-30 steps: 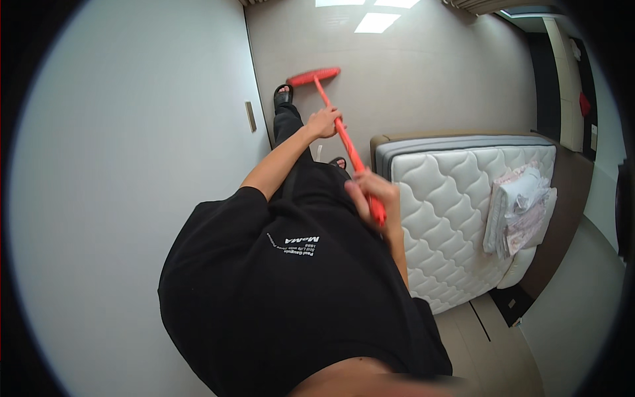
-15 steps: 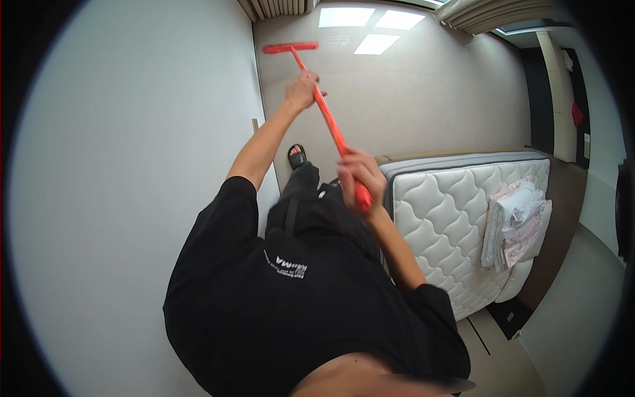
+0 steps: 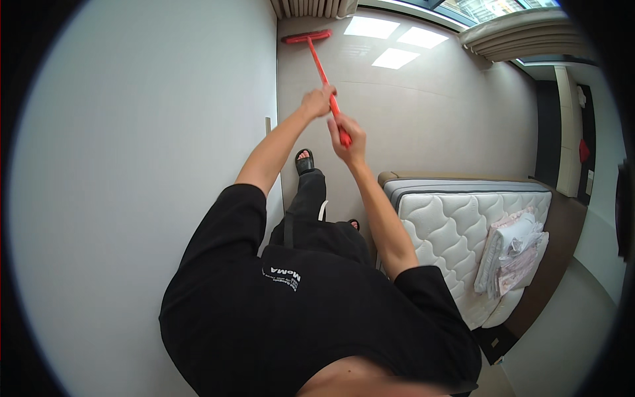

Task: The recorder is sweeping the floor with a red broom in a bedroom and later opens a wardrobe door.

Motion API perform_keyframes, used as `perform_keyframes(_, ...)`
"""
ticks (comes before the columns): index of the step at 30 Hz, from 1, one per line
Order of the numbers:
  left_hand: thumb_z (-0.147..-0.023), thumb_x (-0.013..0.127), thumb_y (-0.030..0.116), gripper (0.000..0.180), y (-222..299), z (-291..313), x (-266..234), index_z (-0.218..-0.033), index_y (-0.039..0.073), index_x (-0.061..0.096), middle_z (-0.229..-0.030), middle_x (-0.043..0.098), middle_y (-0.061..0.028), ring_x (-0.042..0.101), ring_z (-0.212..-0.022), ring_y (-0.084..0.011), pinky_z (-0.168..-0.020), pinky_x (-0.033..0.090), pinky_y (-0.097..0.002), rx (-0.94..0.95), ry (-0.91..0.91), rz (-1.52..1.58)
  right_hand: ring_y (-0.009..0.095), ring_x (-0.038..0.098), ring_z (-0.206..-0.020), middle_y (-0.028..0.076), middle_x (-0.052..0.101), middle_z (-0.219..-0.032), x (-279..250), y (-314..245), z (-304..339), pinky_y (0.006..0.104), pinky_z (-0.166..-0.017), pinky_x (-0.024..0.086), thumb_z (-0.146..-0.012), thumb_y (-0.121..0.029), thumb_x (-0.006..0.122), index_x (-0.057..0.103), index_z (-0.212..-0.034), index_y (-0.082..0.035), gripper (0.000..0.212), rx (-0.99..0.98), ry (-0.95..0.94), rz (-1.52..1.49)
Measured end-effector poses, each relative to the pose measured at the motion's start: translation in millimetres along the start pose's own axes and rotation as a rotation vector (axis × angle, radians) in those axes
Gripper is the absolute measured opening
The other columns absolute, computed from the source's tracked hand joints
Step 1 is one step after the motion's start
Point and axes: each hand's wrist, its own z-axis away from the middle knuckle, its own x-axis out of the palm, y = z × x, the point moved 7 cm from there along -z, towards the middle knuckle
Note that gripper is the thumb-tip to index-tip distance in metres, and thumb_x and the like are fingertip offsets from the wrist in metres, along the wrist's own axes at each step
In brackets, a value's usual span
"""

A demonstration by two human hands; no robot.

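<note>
A red long-handled broom (image 3: 319,61) reaches away from me, its wide bar-shaped head lying on the floor close to the left wall and below the far curtain. The frames are too small to show whether the head carries bristles or a rubber blade. My left hand (image 3: 317,102) is closed around the handle partway along. Nearer to me, my right hand (image 3: 349,139) grips the handle close to its end, with the red tip showing between thumb and fingers. Both arms stretch forward.
A bare quilted mattress (image 3: 440,228) on a bed base stands to the right, with folded bedding (image 3: 510,255) on it. The white wall (image 3: 145,165) runs along my left. Curtains (image 3: 314,8) hang at the far side by the window. A sandalled foot (image 3: 304,161) is forward on the floor.
My right hand has moved forward with the handle, away from my body and closer to my left hand. The broom head is farther off, nearer the curtain.
</note>
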Motion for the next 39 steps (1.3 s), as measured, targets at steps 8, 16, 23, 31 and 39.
perform_keyframes(8, -0.082, 0.07, 0.02, 0.031, 170.4, 241.9, 124.5, -0.11, 0.014, 0.06, -0.116, 0.068, -0.0225, 0.069, -0.089, -0.0409, -0.076, 0.055, -0.0515, 0.321, 0.027, 0.108, 0.034, 0.072, -0.093, 0.012, 0.07, -0.081, -170.4, -74.6, 247.8, 0.0382, -0.082, 0.055, -0.089, -0.007, 0.071, 0.066, -0.078, -0.002, 0.014, 0.082, 0.053, 0.049)
perform_keyframes(16, -0.079, 0.072, 0.033, 0.023, 365.8, 459.9, 199.1, -0.09, 0.013, 0.066, -0.079, 0.069, -0.0156, 0.068, -0.067, -0.0359, -0.058, 0.053, -0.0467, 0.69, -0.205, 0.057, 0.029, 0.063, -0.069, 0.008, 0.063, -0.067, -342.4, -204.8, 414.1, 0.0371, -0.064, 0.05, -0.083, -0.008, 0.074, 0.06, -0.066, -0.005, 0.021, 0.136, -0.017, 0.133)
perform_keyframes(23, -0.086, 0.067, 0.037, 0.023, 397.9, 471.6, 180.0, -0.086, 0.013, 0.07, -0.074, 0.069, -0.0091, 0.069, -0.071, -0.0311, -0.059, 0.051, -0.0452, 0.703, -0.237, -0.052, 0.018, 0.051, -0.056, 0.006, 0.053, -0.062, -330.3, -208.3, 441.8, 0.0323, -0.057, 0.04, -0.094, -0.013, 0.069, 0.045, -0.062, -0.004, 0.041, 0.05, 0.028, -0.288)
perform_keyframes(31, -0.089, 0.069, 0.035, 0.028, 405.8, 451.6, 122.3, -0.078, 0.01, 0.066, -0.079, 0.068, -0.01, 0.066, -0.075, -0.0332, -0.063, 0.05, -0.0451, 0.788, -0.132, -0.158, 0.022, 0.042, -0.048, 0.007, 0.044, -0.053, -318.7, -239.0, 429.3, 0.0359, -0.052, 0.032, -0.09, -0.021, 0.076, 0.042, -0.055, -0.007, 0.051, -0.195, 0.475, -0.265)
perform_keyframes(39, -0.088, 0.076, 0.028, 0.02, 276.9, 374.5, 208.9, -0.095, 0.01, 0.07, -0.117, 0.065, -0.0142, 0.065, -0.107, -0.0355, -0.087, 0.052, -0.0415, 0.737, -0.195, 0.087, 0.031, 0.044, -0.055, 0.012, 0.045, -0.055, -210.0, -154.1, 432.4, 0.0407, -0.06, 0.039, -0.091, -0.009, 0.069, 0.041, -0.054, -0.004, 0.046, -0.065, 0.529, -0.143)
